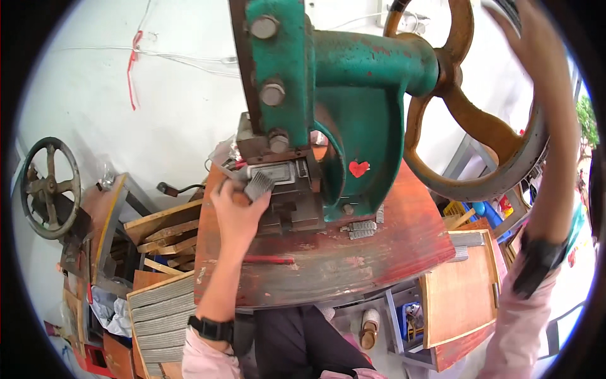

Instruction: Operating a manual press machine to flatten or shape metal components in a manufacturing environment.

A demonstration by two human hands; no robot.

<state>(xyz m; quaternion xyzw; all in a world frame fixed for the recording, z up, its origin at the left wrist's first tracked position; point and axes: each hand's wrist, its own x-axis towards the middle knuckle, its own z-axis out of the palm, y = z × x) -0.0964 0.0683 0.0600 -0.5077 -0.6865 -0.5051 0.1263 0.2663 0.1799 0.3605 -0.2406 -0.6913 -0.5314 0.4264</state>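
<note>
1. nearest the camera, the upright front of a green-painted, heavy metal hand press (281, 66) is seen, set with large grey bolts; it is stood on a worn, reddish-brown wooden tabletop (328, 275).
2. a small, grey, finely ribbed metal block (259, 186) is held tilted in the left hand (235, 208), just in front of a flat, pale grey metal die with a rectangular recess (274, 172). the left fingers are nearly closed, with the block pinched against the thumb; whether the die is touched by it cannot be told.
3. the right hand (535, 38) is raised near the rim of a large, yellow-brown and grey spoked wheel (451, 82). it is blurred, so how far its fingers are curled, and whether anything is gripped, cannot be told.
4. judged by its look, the block would be light and stiff, a little slippery on smooth faces, with thin ribs that might be bent. it is best taken by its opposite side edges, with the ribs left unsqueezed.
5. similar small, grey, ribbed pieces (362, 229) are laid by the press's base; a thin red rod (271, 259) is set nearer the lap.
</note>
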